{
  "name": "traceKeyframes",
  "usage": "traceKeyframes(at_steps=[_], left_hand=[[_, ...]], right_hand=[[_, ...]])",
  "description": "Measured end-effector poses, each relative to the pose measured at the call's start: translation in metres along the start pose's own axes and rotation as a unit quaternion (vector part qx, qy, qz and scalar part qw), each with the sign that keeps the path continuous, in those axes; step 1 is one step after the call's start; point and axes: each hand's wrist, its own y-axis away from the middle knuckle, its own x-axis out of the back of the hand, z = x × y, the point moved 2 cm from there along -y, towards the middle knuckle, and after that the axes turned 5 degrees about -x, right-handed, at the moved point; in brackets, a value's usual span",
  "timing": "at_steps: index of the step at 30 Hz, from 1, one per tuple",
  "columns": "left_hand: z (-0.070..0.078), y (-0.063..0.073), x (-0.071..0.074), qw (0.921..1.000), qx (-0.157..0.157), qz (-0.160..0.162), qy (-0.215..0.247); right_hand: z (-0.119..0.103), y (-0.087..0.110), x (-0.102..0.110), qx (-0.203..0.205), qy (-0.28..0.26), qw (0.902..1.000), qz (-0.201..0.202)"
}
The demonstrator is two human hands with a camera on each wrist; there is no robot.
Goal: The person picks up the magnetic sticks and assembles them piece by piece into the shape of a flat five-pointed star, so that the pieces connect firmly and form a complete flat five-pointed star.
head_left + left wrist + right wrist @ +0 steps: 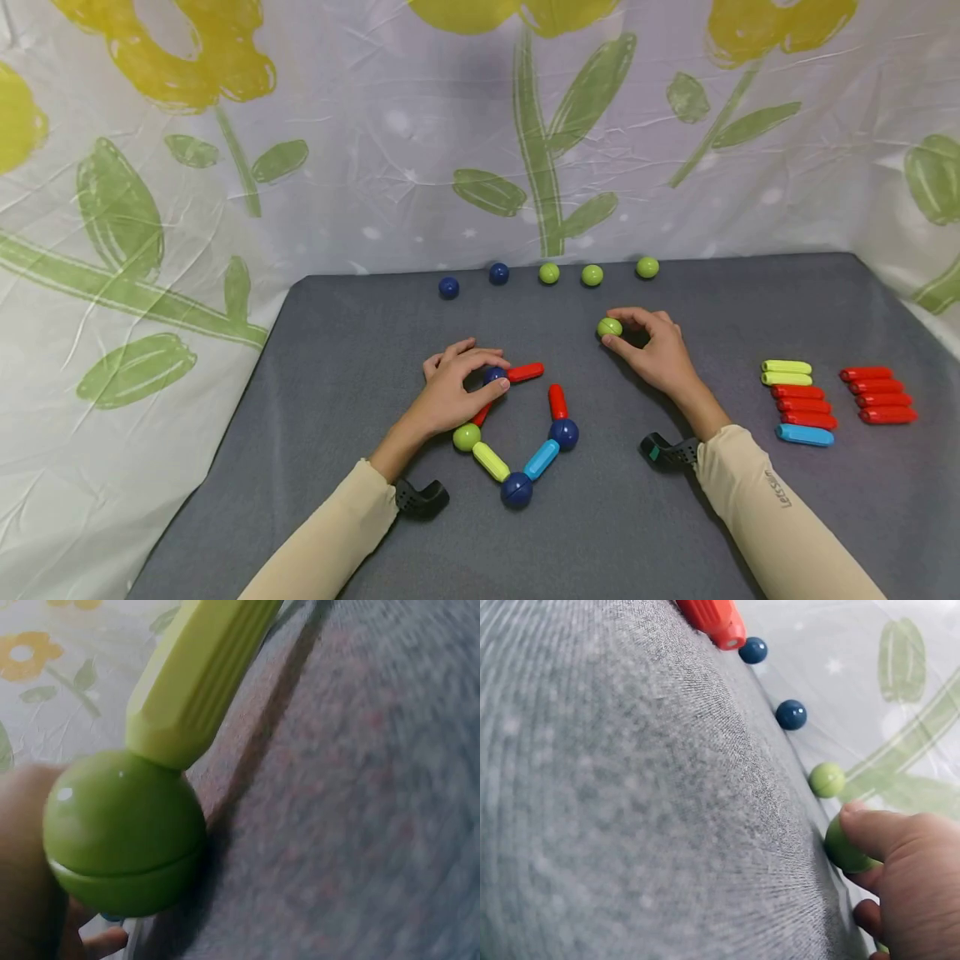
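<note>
My left hand [459,390] pinches a dark blue ball [493,376] between thumb and fingers. A red rod [527,372] reaches right from that ball; another red rod [482,414], partly hidden, runs down to a green ball [467,437]. From there a yellow-green rod [491,462], a dark blue ball [517,490], a light blue rod [542,459], a dark blue ball [564,434] and an upright-pointing red rod [557,402] continue an open ring. The two red rod ends stand apart at upper right. Thumb and fingers of my right hand [662,354] hold a loose green ball [609,327].
Along the grey table's back edge sit two dark blue balls [448,287] and three green balls [592,275]. At right lie a column of yellow-green, red and light blue rods [804,435] and a separate column of red rods [877,387]. A flowered cloth [360,167] hangs behind.
</note>
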Motion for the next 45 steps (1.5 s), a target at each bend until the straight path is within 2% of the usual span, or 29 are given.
traceKeyframes(at_steps=[5, 11, 19, 26, 37, 40, 45], left_hand=[[0.003, 0.000, -0.003, 0.9983, 0.034, 0.035, -0.031], [0.008, 0.002, -0.009, 0.9953, 0.048, 0.039, -0.074], [0.009, 0.003, -0.015, 0.9927, 0.061, 0.076, -0.071], [0.008, 0.004, -0.016, 0.9933, 0.051, 0.085, -0.060], [0.007, 0.002, -0.017, 0.9937, 0.047, 0.075, -0.069], [0.007, 0.002, -0.017, 0.9931, 0.052, 0.083, -0.065], [0.007, 0.002, -0.017, 0.9880, 0.082, 0.111, -0.070]], right_hand=[[-0.003, 0.004, -0.003, 0.002, 0.002, 0.9997, -0.025], [-0.015, 0.008, -0.015, 0.028, -0.014, 0.9981, -0.054], [-0.036, 0.016, -0.034, 0.047, -0.047, 0.9932, -0.095], [-0.046, 0.022, -0.044, 0.051, -0.057, 0.9903, -0.116], [-0.054, 0.025, -0.051, 0.052, -0.057, 0.9893, -0.124], [-0.053, 0.025, -0.051, 0.050, -0.061, 0.9908, -0.110], [-0.053, 0.030, -0.049, 0.021, -0.045, 0.9960, -0.075]])
